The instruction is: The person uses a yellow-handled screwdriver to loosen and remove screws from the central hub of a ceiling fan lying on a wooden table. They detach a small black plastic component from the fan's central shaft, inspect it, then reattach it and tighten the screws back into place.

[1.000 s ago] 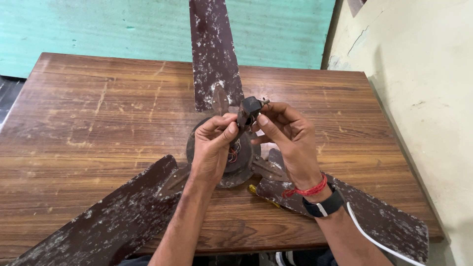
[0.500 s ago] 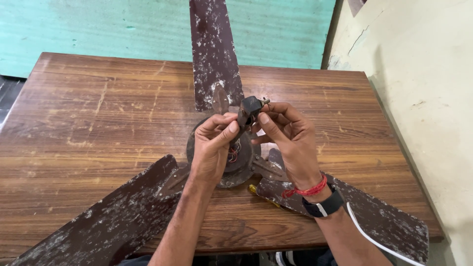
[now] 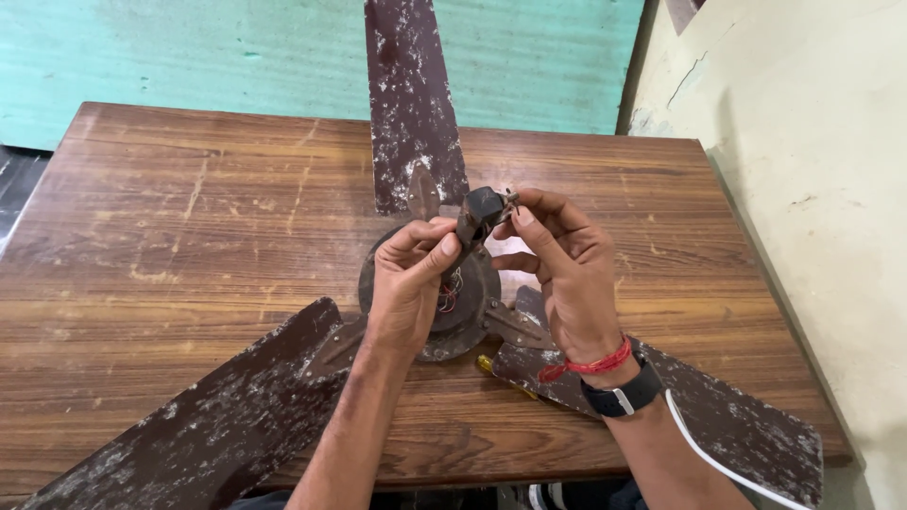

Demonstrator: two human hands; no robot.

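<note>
Hands (image 3: 491,269) pinch small dark part (image 3: 484,208), seemingly between fingertips.

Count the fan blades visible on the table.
3: one blade points to the far edge, one lies near left, one near right, partly under the right forearm.

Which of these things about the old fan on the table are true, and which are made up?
1. Both hands hold a small dark part above the fan's hub. True.
2. The fan has five blades. False: three blades show.
3. The right hand has a red thread and a dark watch at its wrist. True.
4. The fan lies on a glass table. False: the table is scratched brown wood.
5. The left hand rests flat on the table. False: it pinches the part.
</note>
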